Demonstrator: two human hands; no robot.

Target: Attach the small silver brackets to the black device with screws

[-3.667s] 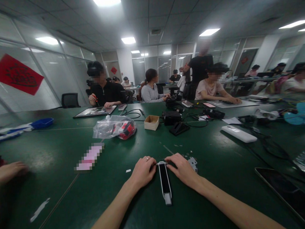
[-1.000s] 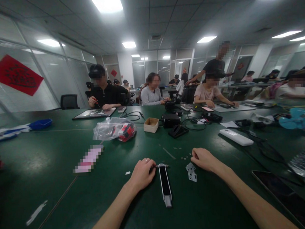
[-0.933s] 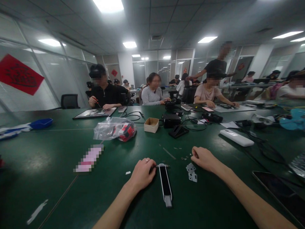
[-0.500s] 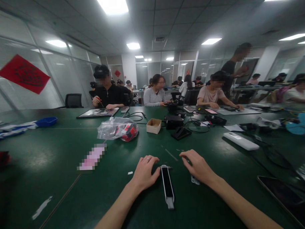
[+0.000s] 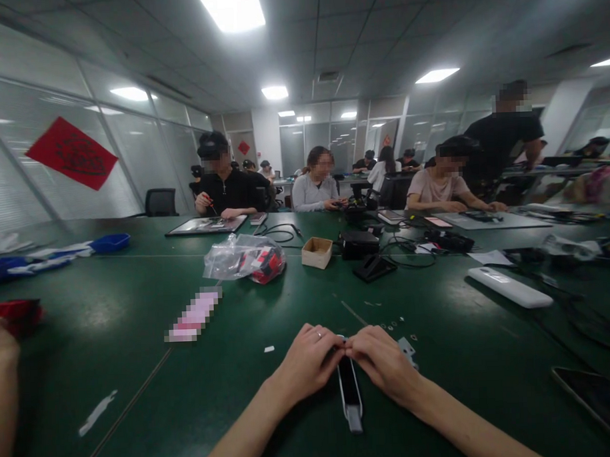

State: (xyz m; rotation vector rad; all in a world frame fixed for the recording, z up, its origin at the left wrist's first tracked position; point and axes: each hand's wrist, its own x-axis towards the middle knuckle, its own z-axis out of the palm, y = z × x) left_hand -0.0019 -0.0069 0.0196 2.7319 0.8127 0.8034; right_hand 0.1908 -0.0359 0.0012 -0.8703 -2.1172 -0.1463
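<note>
A long narrow black-and-white device (image 5: 349, 393) lies lengthwise on the green table (image 5: 139, 341) right in front of me. My left hand (image 5: 309, 361) and my right hand (image 5: 382, 362) meet at its far end, fingertips pinched together over the top of it. What they pinch is too small to see. A small grey metal bracket (image 5: 407, 349) lies just right of my right hand, with tiny washers (image 5: 396, 326) scattered beyond it.
Beyond lie a pink slip (image 5: 194, 315), a clear plastic bag with red parts (image 5: 246, 258), a small cardboard box (image 5: 316, 252), black chargers and cables (image 5: 370, 249), a white remote-like bar (image 5: 510, 286) and a dark tablet (image 5: 594, 398). Several people sit across. Another person's hand (image 5: 2, 372) at the left edge.
My right hand has come back from the washers on the right to the device's far end and now touches my left hand there. The view has shifted left and slightly down.
</note>
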